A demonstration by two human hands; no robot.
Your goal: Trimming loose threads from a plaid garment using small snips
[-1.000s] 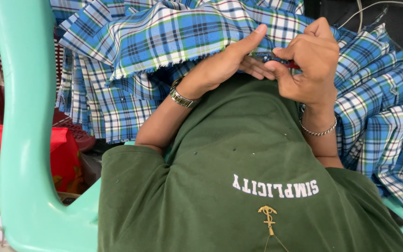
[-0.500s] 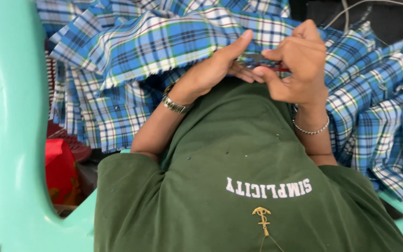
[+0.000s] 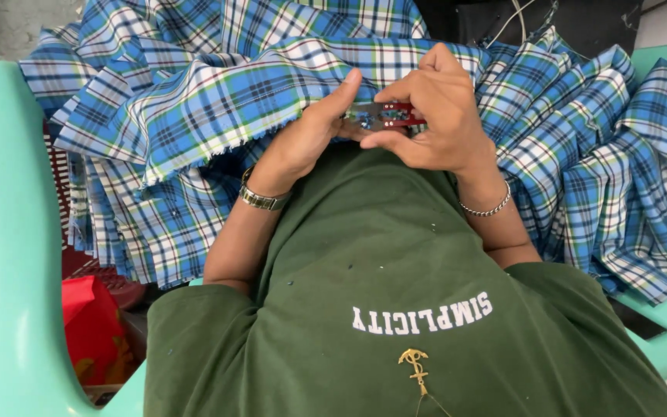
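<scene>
Your left hand (image 3: 310, 135) lies with fingers stretched against the frayed edge of the blue plaid cloth (image 3: 218, 100), thumb tip touching the fold; your right hand (image 3: 434, 116) curls around a small red tool (image 3: 395, 116), pinching it just beside the left fingertips; the cloth spreads across your lap and spills over both sides; a metal watch (image 3: 264, 199) sits on your left wrist; a silver chain bracelet (image 3: 488, 208) circles the right; your green shirt (image 3: 380, 309) fills the lower view; a mint-green plastic chair (image 3: 9, 232) frames you; a red bag (image 3: 90, 324) sits low at left.
</scene>
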